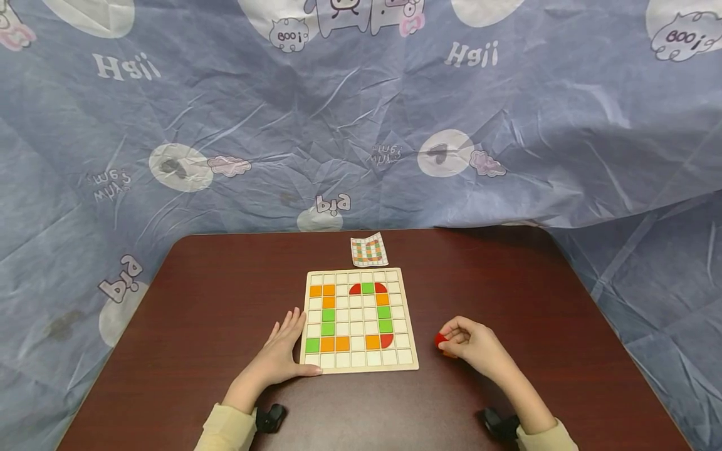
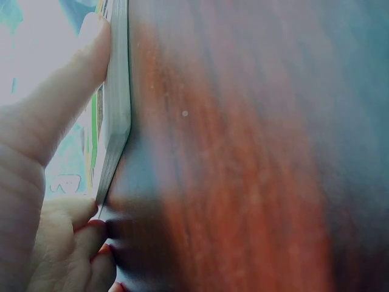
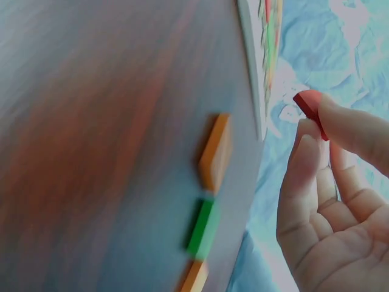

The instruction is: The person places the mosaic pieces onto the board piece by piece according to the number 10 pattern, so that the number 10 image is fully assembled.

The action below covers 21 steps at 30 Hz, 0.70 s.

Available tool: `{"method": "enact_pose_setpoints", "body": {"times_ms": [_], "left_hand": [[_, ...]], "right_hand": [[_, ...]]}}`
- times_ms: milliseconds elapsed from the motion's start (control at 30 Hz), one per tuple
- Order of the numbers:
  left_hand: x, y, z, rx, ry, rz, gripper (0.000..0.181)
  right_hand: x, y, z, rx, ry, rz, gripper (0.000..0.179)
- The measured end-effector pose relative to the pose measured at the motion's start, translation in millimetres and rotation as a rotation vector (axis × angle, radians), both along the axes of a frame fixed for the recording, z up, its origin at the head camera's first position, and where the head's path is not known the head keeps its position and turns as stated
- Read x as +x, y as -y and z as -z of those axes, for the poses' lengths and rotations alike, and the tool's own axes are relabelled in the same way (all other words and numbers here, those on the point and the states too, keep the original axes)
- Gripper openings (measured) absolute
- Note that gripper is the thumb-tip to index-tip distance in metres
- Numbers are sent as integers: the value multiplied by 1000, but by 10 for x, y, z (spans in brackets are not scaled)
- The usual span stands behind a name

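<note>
A pale wooden grid board (image 1: 358,371) lies on the table with orange, green and red tiles set in several of its squares. My left hand (image 1: 280,357) rests along its left side, fingers extended and thumb at the near left corner. In the left wrist view, the thumb (image 2: 67,79) lies against the board's edge (image 2: 117,79). To the right of the board, my right hand (image 1: 479,347) pinches a red tile with a rounded edge (image 3: 311,104) between thumb and fingertips, above the table.
In the right wrist view, an orange tile (image 3: 216,155), a green tile (image 3: 203,228) and another orange tile (image 3: 193,278) lie in a row on the brown table (image 1: 225,275). A small printed pattern card (image 1: 369,250) sits behind the board. A patterned cloth (image 1: 361,125) hangs at the back.
</note>
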<state>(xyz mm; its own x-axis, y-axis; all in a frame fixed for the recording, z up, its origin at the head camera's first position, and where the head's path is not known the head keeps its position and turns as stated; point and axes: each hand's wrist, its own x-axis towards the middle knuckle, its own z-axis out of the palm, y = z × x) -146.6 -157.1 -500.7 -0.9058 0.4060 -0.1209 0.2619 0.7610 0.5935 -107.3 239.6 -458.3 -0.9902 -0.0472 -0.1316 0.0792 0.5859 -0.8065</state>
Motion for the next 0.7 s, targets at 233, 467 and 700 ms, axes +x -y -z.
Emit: {"method": "enact_pose_setpoints", "body": {"times_ms": [233, 467, 700], "left_hand": [[-16, -4, 17, 0, 0, 9, 125], [-6, -1, 6, -5, 14, 2, 126], [-10, 2, 20, -8, 2, 1, 126]], "right_hand": [[-117, 300, -29, -66, -38, -28, 18], [-248, 640, 32, -147, -21, -120, 16], [-330, 1011, 94, -126, -24, -168, 12]]}}
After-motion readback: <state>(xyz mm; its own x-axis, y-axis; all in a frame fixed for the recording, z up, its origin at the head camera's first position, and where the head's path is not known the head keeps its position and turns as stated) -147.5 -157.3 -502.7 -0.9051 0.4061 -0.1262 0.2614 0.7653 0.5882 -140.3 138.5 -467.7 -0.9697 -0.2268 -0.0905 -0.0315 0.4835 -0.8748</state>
